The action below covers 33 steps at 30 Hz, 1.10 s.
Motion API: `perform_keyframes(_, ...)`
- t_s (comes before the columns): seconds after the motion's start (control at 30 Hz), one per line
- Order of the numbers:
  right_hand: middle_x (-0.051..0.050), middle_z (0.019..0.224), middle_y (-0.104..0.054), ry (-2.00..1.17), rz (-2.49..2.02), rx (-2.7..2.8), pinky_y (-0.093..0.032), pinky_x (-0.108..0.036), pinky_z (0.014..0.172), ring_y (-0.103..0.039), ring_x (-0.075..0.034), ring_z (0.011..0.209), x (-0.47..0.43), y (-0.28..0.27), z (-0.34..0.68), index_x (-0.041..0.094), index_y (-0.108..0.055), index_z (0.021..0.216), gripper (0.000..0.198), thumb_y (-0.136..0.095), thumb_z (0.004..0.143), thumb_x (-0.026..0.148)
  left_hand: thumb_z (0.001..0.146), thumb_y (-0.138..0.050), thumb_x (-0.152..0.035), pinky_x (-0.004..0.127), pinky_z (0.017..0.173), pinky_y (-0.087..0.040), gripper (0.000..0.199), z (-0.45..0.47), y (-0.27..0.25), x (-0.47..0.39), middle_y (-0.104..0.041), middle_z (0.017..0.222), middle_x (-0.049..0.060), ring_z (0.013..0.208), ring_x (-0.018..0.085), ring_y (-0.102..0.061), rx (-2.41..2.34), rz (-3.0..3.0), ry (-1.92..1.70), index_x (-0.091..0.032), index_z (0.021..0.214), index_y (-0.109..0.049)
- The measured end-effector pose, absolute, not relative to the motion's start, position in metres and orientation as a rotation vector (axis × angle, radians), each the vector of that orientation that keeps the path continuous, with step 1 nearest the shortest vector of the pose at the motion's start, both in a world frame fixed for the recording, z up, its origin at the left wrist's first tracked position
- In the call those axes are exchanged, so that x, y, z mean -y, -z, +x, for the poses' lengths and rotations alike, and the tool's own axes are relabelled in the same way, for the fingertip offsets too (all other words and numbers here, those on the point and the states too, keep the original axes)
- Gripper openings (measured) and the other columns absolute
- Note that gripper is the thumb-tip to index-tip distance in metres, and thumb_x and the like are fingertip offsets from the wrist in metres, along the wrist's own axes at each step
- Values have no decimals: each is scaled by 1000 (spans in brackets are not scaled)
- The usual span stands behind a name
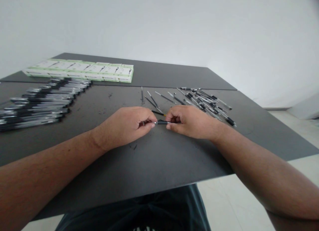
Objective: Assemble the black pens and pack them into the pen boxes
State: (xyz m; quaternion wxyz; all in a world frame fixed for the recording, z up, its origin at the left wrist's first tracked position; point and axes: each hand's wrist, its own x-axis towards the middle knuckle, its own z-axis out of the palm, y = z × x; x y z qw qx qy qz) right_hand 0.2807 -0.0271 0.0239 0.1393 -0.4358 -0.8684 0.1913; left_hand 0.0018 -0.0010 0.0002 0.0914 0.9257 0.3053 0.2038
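Presently, I have one black-and-silver pen (162,122) pinched between both sides: my left grip (139,121) is closed on one end and my right grip (190,121) on the other, with the pen level between them over the dark surface (149,164). If the two pulled or twisted unevenly, I judge that a smooth end could slip and small parts scatter. My right grip is close to the loose pile (203,103) of pens, so a careless swing could set some rolling. What look like slim refills (153,99), fanned out just beyond me, could be nudged as well, being so thin. A wide sweep leftward might also disorder the neat row of pens (47,101) lying side by side. As for containers, white-and-green cartons (109,78) lie lined up beyond that row, printed with pen pictures; they look closed, so I cannot tell what they contain.
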Motion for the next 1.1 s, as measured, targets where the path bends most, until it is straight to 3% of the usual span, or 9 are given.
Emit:
perform_keyframes(0.17,-9,102,-81,-535,-1212,2603,-46,-34,83,-69,-22,91,28,-25,281,18,-78,108,20,-62,110,30,104,-58,-39,34,84,-57,29,2,0,0,-87,102,5,91,24,-80,-920,2742,-614,-26,113,-82)
perform_keyframes(0.33,-4,97,-80,-618,-1297,2507,-45,-30,76,-68,-19,83,29,-26,281,20,-77,111,12,-73,103,28,105,-56,-39,35,84,-57,30,2,-2,2,-87,103,6,91,24,-81,-914,2751,-601,-25,112,-82)
perform_keyframes(0.5,-8,101,-81,-541,-1229,2625,-46,-32,81,-70,-21,89,29,-27,280,19,-79,108,22,-61,112,29,105,-58,-38,33,85,-57,29,2,0,1,-87,102,5,92,23,-80,-899,2758,-625,-25,112,-82)
perform_keyframes(0.67,-5,100,-81,-591,-1282,2544,-45,-29,77,-70,-19,86,29,-26,280,19,-78,113,12,-73,105,27,105,-57,-38,33,85,-57,30,2,1,1,-86,100,5,91,23,-80,-894,2751,-623,-24,112,-83)
perform_keyframes(0.83,-9,104,-82,-532,-1233,2627,-46,-32,81,-71,-22,91,29,-27,279,19,-79,112,20,-61,111,27,105,-57,-38,33,86,-56,31,3,0,1,-86,100,5,92,23,-79,-889,2752,-617,-24,112,-82)
perform_keyframes(0.93,-7,105,-83,-588,-1268,2571,-47,-31,81,-72,-21,90,30,-27,279,19,-78,119,17,-67,108,26,105,-55,-40,34,87,-56,32,2,0,2,-86,102,5,93,24,-80,-913,2750,-591,-25,112,-82)
perform_keyframes(1.1,-8,100,-80,-555,-1233,2635,-45,-31,80,-69,-21,88,29,-26,280,18,-77,109,20,-59,112,25,105,-54,-43,35,85,-56,35,2,0,1,-86,102,5,92,24,-80,-939,2730,-561,-26,113,-83)
